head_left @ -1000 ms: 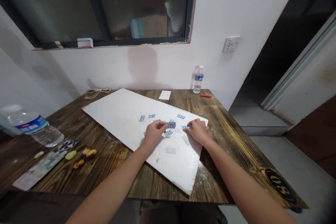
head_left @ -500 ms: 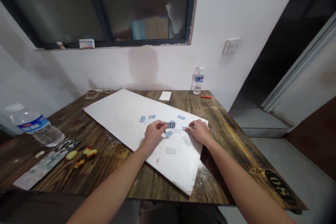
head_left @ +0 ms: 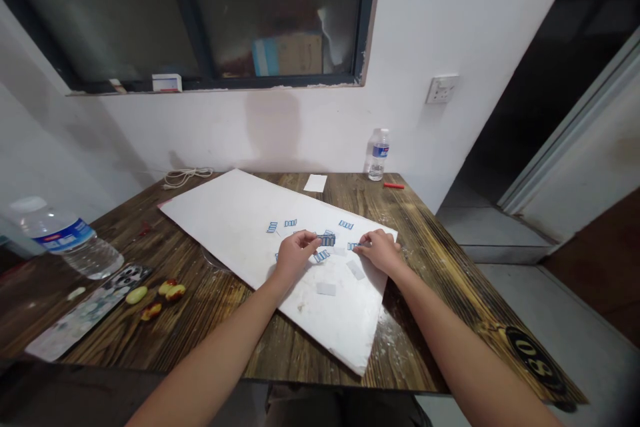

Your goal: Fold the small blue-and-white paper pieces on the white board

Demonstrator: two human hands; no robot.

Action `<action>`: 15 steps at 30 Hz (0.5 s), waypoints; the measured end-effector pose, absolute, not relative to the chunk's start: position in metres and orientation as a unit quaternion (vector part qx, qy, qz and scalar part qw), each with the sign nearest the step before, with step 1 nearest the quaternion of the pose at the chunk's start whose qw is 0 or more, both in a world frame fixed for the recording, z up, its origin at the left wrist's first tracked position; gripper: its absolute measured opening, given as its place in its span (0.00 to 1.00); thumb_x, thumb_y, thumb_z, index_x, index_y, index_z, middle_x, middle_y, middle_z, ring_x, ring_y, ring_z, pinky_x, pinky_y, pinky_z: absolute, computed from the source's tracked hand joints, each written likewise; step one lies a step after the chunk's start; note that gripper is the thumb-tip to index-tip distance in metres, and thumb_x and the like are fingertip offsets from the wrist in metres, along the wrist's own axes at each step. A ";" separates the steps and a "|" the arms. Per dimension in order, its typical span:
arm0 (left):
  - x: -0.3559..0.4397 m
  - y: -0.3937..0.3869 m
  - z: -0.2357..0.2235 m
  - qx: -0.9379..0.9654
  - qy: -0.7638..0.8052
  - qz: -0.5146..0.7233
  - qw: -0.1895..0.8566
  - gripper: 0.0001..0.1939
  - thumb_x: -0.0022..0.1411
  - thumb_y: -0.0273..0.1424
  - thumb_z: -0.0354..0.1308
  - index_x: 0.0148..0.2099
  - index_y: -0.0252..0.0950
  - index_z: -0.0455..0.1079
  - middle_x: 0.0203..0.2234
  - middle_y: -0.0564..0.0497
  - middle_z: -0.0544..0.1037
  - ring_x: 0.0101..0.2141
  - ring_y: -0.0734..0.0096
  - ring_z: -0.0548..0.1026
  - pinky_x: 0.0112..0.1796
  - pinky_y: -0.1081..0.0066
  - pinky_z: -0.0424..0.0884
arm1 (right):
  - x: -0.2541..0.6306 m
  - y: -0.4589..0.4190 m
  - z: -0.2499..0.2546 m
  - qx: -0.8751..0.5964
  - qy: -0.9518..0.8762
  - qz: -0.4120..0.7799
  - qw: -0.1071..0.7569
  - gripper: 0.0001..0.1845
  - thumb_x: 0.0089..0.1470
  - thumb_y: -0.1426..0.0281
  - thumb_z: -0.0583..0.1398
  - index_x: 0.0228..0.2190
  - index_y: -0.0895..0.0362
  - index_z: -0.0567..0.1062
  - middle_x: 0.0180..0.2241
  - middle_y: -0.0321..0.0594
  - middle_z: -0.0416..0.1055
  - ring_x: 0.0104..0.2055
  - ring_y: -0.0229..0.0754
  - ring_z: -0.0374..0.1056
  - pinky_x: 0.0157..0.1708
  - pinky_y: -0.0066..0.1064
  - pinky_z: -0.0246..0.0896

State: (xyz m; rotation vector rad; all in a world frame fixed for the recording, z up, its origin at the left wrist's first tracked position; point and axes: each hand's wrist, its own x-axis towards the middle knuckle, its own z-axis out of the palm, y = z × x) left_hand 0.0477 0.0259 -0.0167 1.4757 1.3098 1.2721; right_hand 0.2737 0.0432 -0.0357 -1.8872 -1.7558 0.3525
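Note:
My left hand (head_left: 299,250) is closed, thumb and finger pinching the end of a small dark blue-edged strip (head_left: 328,240) with several window-like cells. To its right, the fingers of my right hand (head_left: 376,247) close on the end of a blue-and-white strip (head_left: 353,247) at the surface of a white board (head_left: 220,213). Similar blue strips lie about the board: one toward the back right (head_left: 346,224), one at the back left (head_left: 291,223) and one just below my left fingers (head_left: 321,256). Pale translucent rectangles (head_left: 326,289) lie nearer me.
The board rests on a dark wooden table (head_left: 420,280). A large water bottle (head_left: 70,240), a long patterned case (head_left: 85,320) and several jujubes (head_left: 173,290) sit at left. Toward the wall are a white card (head_left: 315,183), a small bottle (head_left: 379,155), a red pen-like stick (head_left: 394,185) and a cable (head_left: 185,177).
Both hands stay nearly in place. The strip at my right fingertips shows slightly more of its length. The view has shifted very slightly.

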 end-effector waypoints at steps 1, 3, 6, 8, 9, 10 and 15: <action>0.048 0.026 -0.017 0.578 0.516 0.501 0.385 0.12 0.50 0.39 0.64 0.33 0.36 0.74 0.24 0.52 0.77 0.25 0.70 0.74 0.30 0.71 0.68 | 0.274 0.043 -0.035 -0.696 -0.650 0.134 0.274 0.06 0.42 0.65 0.67 0.26 0.53 0.78 0.38 0.42 0.73 0.45 0.51 0.63 0.38 0.36 0.53; 0.048 0.026 -0.017 0.577 0.518 0.501 0.384 0.12 0.50 0.39 0.64 0.33 0.35 0.74 0.24 0.51 0.77 0.25 0.70 0.74 0.30 0.71 0.68 | 0.274 0.042 -0.033 -0.687 -0.651 0.143 0.289 0.06 0.42 0.65 0.67 0.25 0.52 0.78 0.36 0.40 0.75 0.45 0.51 0.64 0.38 0.35 0.53; 0.048 0.026 -0.017 0.581 0.516 0.499 0.385 0.12 0.50 0.39 0.63 0.33 0.36 0.74 0.25 0.52 0.77 0.25 0.70 0.74 0.30 0.71 0.68 | 0.274 0.041 -0.031 -0.676 -0.649 0.168 0.307 0.05 0.42 0.65 0.66 0.23 0.52 0.77 0.30 0.37 0.76 0.42 0.49 0.66 0.40 0.36 0.52; 0.048 0.026 -0.016 0.582 0.515 0.496 0.387 0.12 0.50 0.39 0.63 0.33 0.36 0.74 0.24 0.52 0.77 0.25 0.70 0.74 0.30 0.71 0.68 | 0.275 0.041 -0.029 -0.675 -0.640 0.191 0.313 0.04 0.42 0.66 0.65 0.22 0.52 0.76 0.27 0.35 0.76 0.39 0.47 0.68 0.40 0.36 0.52; 0.048 0.026 -0.016 0.582 0.516 0.496 0.387 0.12 0.50 0.39 0.63 0.33 0.36 0.74 0.24 0.52 0.77 0.25 0.71 0.74 0.29 0.71 0.68 | 0.275 0.041 -0.028 -0.676 -0.634 0.200 0.319 0.04 0.42 0.66 0.65 0.22 0.53 0.76 0.26 0.35 0.76 0.36 0.46 0.69 0.39 0.36 0.52; 0.048 0.026 -0.015 0.582 0.517 0.496 0.385 0.12 0.50 0.39 0.63 0.33 0.36 0.74 0.24 0.52 0.76 0.24 0.71 0.73 0.29 0.71 0.68 | 0.275 0.041 -0.028 -0.673 -0.629 0.208 0.329 0.04 0.42 0.67 0.65 0.22 0.53 0.75 0.26 0.35 0.76 0.34 0.44 0.69 0.38 0.35 0.53; 0.048 0.026 -0.015 0.584 0.519 0.497 0.379 0.11 0.51 0.39 0.63 0.32 0.35 0.74 0.24 0.52 0.76 0.25 0.71 0.73 0.29 0.72 0.67 | 0.276 0.045 -0.034 -0.615 -0.625 0.242 0.416 0.05 0.41 0.66 0.62 0.24 0.55 0.75 0.27 0.35 0.76 0.27 0.39 0.66 0.31 0.30 0.55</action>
